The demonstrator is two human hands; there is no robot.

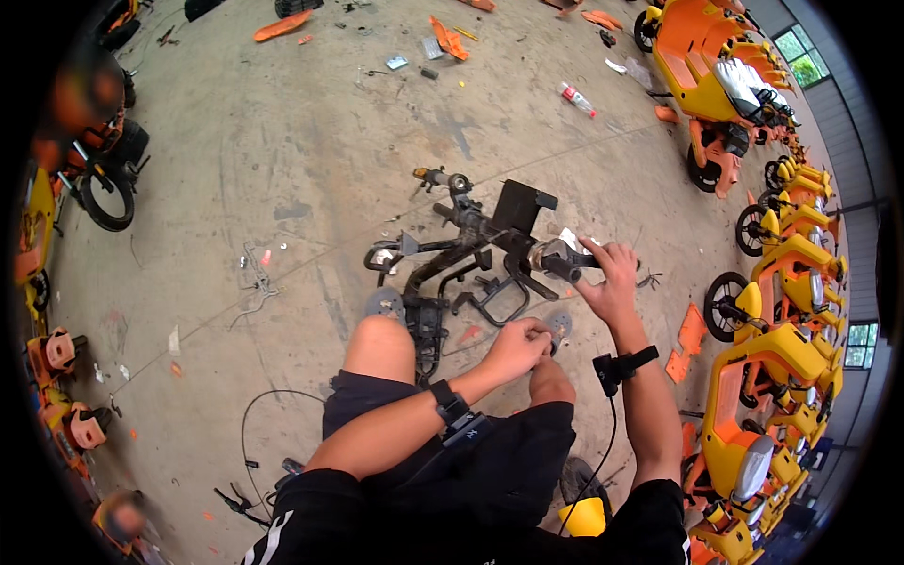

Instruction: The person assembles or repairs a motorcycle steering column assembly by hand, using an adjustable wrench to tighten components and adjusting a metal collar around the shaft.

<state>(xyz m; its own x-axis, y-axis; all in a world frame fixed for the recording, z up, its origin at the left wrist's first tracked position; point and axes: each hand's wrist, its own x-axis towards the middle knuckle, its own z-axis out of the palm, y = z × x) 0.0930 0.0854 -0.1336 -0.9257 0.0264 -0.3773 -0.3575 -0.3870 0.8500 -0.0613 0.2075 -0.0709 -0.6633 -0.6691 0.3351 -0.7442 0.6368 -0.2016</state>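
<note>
A black scooter frame [461, 247] lies on the floor in front of my knees, with bent tubes, brackets and a flat black plate [521, 205]. At its right end, my right hand [612, 280] has thumb and fingers around a short black tube [563, 267] of the frame. My left hand [518, 348] is closed in a pinch beside my right knee, below the frame. Whatever its fingers hold, if anything, is hidden.
Yellow and orange scooters [767, 381] line the right side; more vehicle parts stand at the left. A plastic bottle [577, 100], orange panels [449, 40] and wire pieces [259, 282] are scattered on the floor. A black cable [247, 424] curves near my left leg.
</note>
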